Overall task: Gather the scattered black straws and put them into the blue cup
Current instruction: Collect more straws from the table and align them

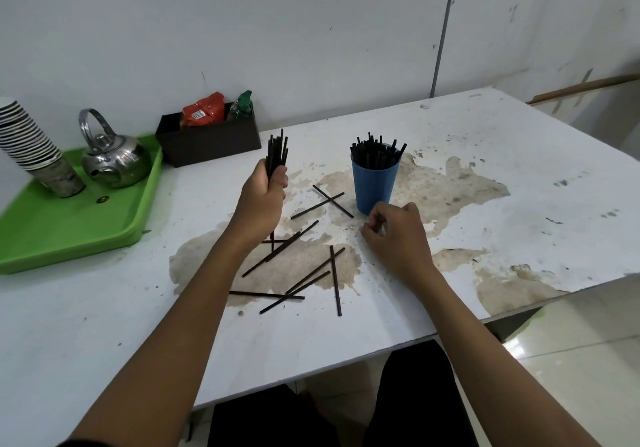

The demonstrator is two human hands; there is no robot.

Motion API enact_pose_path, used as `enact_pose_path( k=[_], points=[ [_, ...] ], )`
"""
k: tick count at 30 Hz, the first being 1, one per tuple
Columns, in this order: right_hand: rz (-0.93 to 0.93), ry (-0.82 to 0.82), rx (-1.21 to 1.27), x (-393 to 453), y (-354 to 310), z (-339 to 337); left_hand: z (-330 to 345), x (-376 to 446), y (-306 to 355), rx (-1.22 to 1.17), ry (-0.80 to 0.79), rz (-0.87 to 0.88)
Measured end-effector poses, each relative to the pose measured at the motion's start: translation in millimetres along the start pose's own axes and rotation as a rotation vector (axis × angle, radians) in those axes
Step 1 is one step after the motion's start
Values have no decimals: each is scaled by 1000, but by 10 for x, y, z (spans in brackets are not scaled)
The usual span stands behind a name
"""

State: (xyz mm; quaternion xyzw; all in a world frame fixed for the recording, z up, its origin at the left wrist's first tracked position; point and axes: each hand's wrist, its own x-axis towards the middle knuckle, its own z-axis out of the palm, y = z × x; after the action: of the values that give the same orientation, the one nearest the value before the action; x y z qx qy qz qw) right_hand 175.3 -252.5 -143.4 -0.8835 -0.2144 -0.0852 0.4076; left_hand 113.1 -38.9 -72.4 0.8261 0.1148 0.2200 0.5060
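A blue cup [374,185] stands upright on the white table [485,155], with several black straws [375,152] sticking out of it. My left hand [259,200] is shut on an upright bundle of black straws [277,152], left of the cup. My right hand [394,235] rests on the table just in front of the cup, fingers curled; I cannot tell if it holds a straw. Several loose black straws [304,273] lie scattered between my hands, two of them crossed [329,202] beside the cup.
A green tray [69,235] at the left holds a steel kettle [114,159] and a stack of paper cups [31,145]. A dark box [207,141] with snack packets sits by the wall. The table's edge runs close on the right.
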Motion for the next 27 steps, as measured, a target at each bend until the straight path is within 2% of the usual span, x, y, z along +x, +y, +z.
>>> enact_pose_path(
  k=[5,9,19,27],
  points=[
    [7,4,3,7,-2,5,271,0,214,-278,148,99],
    [18,-1,17,6,-7,-7,506,-71,112,-226,219,148],
    [42,-31,3,24,-22,-15,719,-144,-77,-158,193,152],
    [35,-28,18,23,-21,-19,790,-240,-281,-124,100,79]
  ],
)
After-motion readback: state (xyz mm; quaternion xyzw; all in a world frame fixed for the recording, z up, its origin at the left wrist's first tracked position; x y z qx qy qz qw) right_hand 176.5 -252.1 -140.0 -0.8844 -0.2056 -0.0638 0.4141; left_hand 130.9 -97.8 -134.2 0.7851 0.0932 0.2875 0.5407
